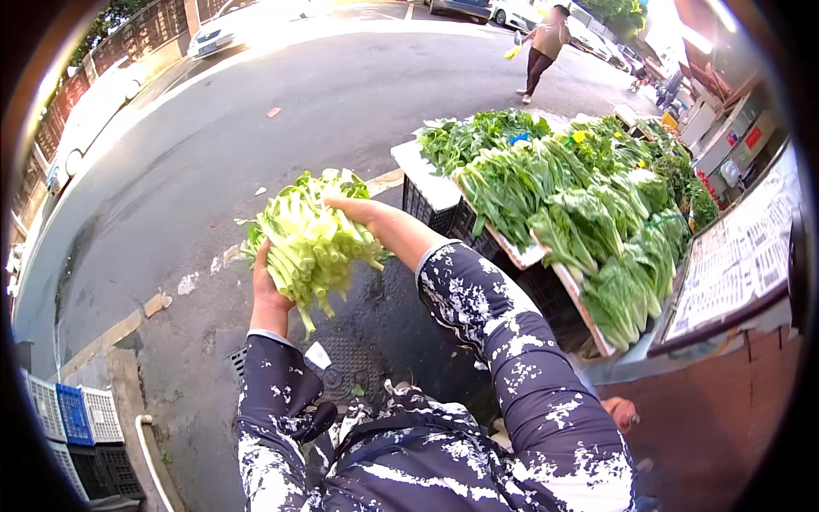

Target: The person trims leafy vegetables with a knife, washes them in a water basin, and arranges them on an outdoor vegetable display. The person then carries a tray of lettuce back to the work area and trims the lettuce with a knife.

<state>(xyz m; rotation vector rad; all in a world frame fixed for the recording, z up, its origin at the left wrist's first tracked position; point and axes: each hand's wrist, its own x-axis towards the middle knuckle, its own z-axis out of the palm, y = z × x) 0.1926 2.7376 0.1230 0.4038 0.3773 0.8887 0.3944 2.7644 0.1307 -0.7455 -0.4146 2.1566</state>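
Crates (417,205) beneath greens (525,183), bunch (311,235) between hands (269,288)

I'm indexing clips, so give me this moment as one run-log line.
left hand: holding leafy bundle | right hand: holding same bundle | bundle: off the ground | nearby: vegetable display, right side

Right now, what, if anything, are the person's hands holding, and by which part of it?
A bunch of leafy green stalks, held around its sides: the left hand at the lower left, the right hand at the upper right.
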